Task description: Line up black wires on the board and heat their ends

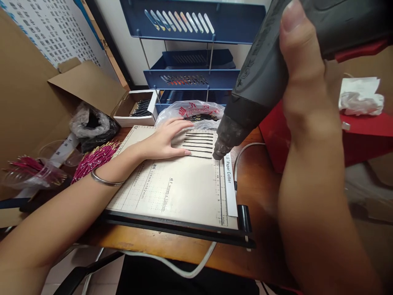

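My right hand [307, 78] is wrapped round a dark grey heat gun [258, 73]. The gun's nozzle points down, just past the right ends of several thin black strips [199, 146]. These strips lie side by side on the cream board of a paper cutter [190, 184]. My left hand [164, 141] rests flat on the board with fingers apart, at the strips' left ends. Its thumb touches the board beside the lowest strips, and its fingers hide their left ends. Whether the fingertips press on the strips, I cannot tell.
Behind the board are a plastic bag [190, 108] of black pieces and a blue rack [193, 78]. Bundled magenta pieces [95, 159] and an open white box [135, 119] stand left. A white cable [238, 159] runs along the right, near a red surface [276, 135].
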Demonstrator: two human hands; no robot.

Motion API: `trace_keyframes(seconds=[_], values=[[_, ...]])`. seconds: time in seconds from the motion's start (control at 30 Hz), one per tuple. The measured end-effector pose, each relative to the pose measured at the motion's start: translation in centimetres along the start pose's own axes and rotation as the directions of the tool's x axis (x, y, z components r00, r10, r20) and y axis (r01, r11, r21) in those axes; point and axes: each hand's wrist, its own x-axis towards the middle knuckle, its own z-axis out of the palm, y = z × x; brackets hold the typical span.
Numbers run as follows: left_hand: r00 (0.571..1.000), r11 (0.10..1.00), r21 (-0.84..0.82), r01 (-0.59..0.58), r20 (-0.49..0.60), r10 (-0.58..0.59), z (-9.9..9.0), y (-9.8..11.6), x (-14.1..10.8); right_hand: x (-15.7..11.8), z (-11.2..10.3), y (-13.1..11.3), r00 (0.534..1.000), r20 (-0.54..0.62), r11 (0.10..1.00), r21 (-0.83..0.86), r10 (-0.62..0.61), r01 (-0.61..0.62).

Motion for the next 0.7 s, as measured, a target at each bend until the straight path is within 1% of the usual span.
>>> trace_keyframes(seconds=[0.03, 0.13, 0.2, 0.27, 0.3, 0.37, 0.43, 0.47, 0.53, 0.57, 0.6, 0.63, 0.7], values=[[1.0, 1.0, 0.0, -0.002, 0.002, 0.002, 0.0, 0.0, 0.0, -0.1, 0.1, -0.1, 1.0, 0.004, 1.0, 0.003, -0.006, 0.006], [1.0, 1.0, -0.002, 0.004, 0.006, -0.004, 0.0, 0.0, -0.1, -0.2, 0.1, -0.2, 0.996, 0.021, 0.996, -0.022, -0.084, 0.085], [1.0, 1.0, -0.005, 0.01, 0.008, -0.01, 0.0, 0.0, -0.1, -0.2, 0.1, 0.2, 0.998, 0.006, 0.998, -0.012, -0.068, 0.068], [1.0, 1.0, -0.009, 0.012, 0.019, -0.012, -0.1, 0.1, 0.0, 0.0, 0.1, 0.7, 0.999, -0.024, 0.999, 0.04, -0.03, 0.031], [1.0, 1.0, -0.011, 0.011, 0.025, -0.011, -0.1, 0.2, 0.0, 0.1, 0.1, 0.9, 0.999, -0.041, 0.997, 0.069, -0.03, 0.033], [0.999, 1.0, -0.015, 0.009, 0.034, -0.008, -0.2, 0.3, 0.0, 0.3, 0.1, 1.2, 0.995, -0.059, 0.99, 0.11, -0.077, 0.084], [0.999, 1.0, -0.015, 0.016, 0.036, -0.015, -0.2, 0.3, 0.0, 0.4, 0.0, 1.1, 0.995, -0.047, 0.986, 0.133, -0.092, 0.098], [0.999, 1.0, -0.014, 0.022, 0.037, -0.022, -0.2, 0.3, 0.0, 0.4, 0.0, 0.9, 0.996, -0.026, 0.988, 0.13, -0.081, 0.084], [0.999, 0.999, -0.01, 0.034, 0.036, -0.034, -0.2, 0.2, 0.0, 0.4, -0.1, 0.5, 1.0, 0.013, 0.995, 0.102, -0.004, 0.003], [0.999, 0.999, -0.008, 0.037, 0.035, -0.037, -0.2, 0.1, 0.0, 0.3, -0.1, 0.4, 0.999, 0.015, 0.996, 0.085, 0.035, -0.036], [0.999, 0.999, -0.008, 0.038, 0.034, -0.038, -0.2, 0.1, 0.0, 0.3, -0.2, 0.3, 0.999, 0.003, 0.996, 0.074, 0.049, -0.049], [0.999, 0.999, -0.007, 0.038, 0.033, -0.037, -0.1, 0.1, 0.0, 0.3, -0.1, 0.4, 0.999, -0.017, 0.997, 0.07, 0.038, -0.037], [0.999, 0.999, -0.006, 0.04, 0.027, -0.04, -0.1, 0.0, 0.0, 0.3, -0.1, 0.7, 0.998, -0.048, 0.997, 0.07, -0.039, 0.042]])
